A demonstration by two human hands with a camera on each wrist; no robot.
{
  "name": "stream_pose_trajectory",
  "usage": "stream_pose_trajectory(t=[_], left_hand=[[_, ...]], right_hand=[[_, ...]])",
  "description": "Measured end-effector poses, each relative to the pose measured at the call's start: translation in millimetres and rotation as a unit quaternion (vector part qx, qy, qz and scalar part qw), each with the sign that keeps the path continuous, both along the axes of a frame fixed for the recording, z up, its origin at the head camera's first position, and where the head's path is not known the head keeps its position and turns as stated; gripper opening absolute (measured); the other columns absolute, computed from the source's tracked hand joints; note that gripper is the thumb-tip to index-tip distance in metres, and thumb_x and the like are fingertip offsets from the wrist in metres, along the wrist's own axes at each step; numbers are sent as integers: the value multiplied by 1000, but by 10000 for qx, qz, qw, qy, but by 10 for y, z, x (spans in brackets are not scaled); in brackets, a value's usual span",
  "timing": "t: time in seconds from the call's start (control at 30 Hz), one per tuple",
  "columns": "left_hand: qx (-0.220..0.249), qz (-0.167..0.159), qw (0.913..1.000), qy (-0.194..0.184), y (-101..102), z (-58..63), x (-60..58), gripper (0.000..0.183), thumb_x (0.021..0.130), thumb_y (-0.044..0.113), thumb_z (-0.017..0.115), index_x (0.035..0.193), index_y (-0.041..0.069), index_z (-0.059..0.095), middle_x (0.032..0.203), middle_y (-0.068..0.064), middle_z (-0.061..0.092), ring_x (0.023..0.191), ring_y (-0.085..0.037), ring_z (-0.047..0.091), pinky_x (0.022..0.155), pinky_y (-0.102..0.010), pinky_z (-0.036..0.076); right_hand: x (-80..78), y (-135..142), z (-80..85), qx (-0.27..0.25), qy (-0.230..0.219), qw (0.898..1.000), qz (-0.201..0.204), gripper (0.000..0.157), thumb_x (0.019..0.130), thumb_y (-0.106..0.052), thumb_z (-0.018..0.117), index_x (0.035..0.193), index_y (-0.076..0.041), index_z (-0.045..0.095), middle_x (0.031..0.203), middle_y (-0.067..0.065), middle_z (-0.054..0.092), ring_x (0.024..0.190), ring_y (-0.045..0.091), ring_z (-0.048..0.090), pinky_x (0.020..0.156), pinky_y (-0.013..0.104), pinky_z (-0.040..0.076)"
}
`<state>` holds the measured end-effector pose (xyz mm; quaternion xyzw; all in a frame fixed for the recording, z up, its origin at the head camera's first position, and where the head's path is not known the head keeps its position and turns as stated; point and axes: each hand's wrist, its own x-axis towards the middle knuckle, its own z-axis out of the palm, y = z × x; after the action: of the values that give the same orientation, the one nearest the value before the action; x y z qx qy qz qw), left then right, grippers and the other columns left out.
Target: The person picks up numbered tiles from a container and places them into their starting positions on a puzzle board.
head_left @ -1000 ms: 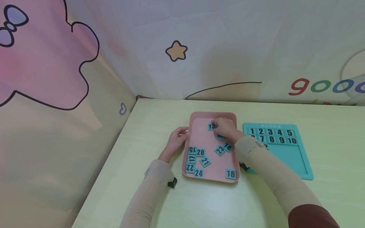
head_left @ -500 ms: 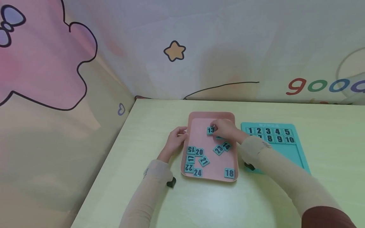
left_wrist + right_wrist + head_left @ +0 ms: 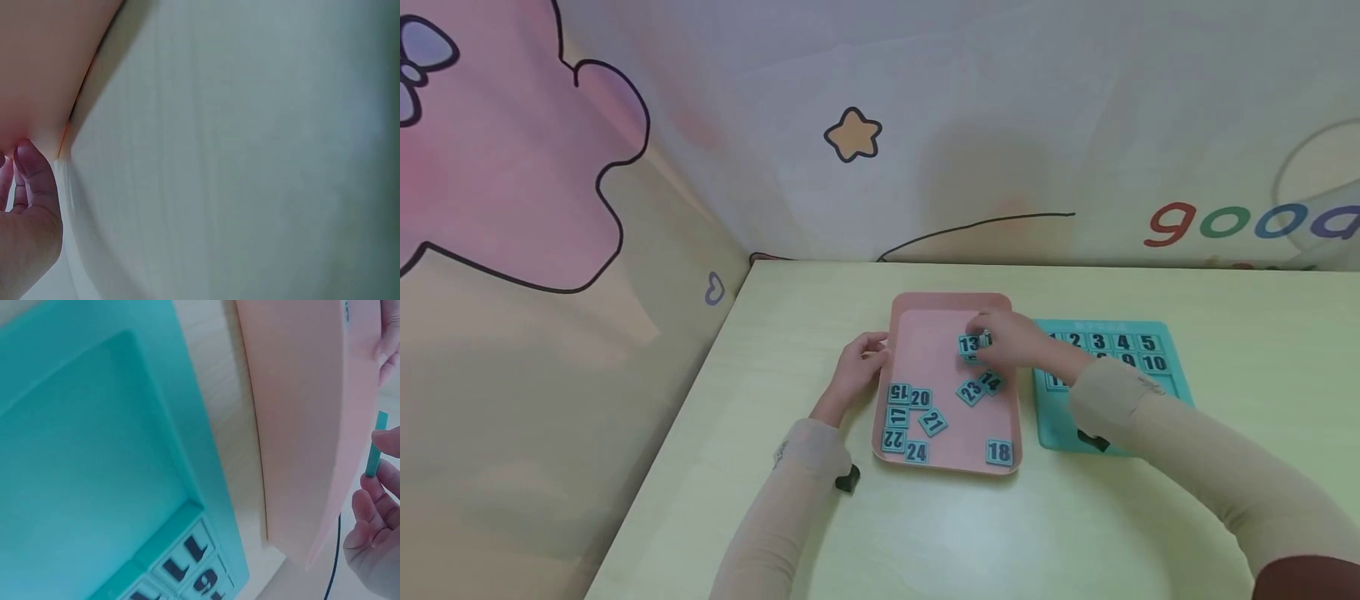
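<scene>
A pink tray (image 3: 955,302) lies on the table, with several teal number tiles in it. My right hand (image 3: 1009,337) pinches a number tile marked 13 (image 3: 969,345) above the tray's far right part. In the right wrist view that tile (image 3: 375,447) shows edge-on between thumb and fingertips. Another tile is partly hidden under it, and part of one more shows by my fingers. My left hand (image 3: 856,367) holds the tray's left rim; in the left wrist view its thumb (image 3: 34,172) meets the tray side.
Right of the tray lies a teal number board (image 3: 1112,408), its upper rows filled from 1; my right forearm covers part of it. Tile 18 (image 3: 999,452) lies at the tray's near right corner, others along the left side. A printed wall backdrop (image 3: 1000,167) stands behind the table.
My right hand has moved right over the tray, and tile 13 has gone with it, now partly over another tile. My left hand has stayed at the tray's rim.
</scene>
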<state>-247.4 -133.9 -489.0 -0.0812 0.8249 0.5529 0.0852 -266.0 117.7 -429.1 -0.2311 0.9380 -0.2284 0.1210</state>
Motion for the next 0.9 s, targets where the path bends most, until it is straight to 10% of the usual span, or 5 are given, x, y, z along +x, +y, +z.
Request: stream_pose_trajectory(t=[0.9], left_hand=[[-55, 29, 10000, -35, 5, -9, -1, 34, 87, 20, 53, 121, 17, 51, 106, -5, 51, 86, -18, 52, 78, -25, 46]], right_hand=[[499, 1165, 83, -509, 380, 9976, -286, 37, 77, -15, 65, 111, -1, 58, 104, 16, 55, 85, 25, 52, 64, 31, 48]])
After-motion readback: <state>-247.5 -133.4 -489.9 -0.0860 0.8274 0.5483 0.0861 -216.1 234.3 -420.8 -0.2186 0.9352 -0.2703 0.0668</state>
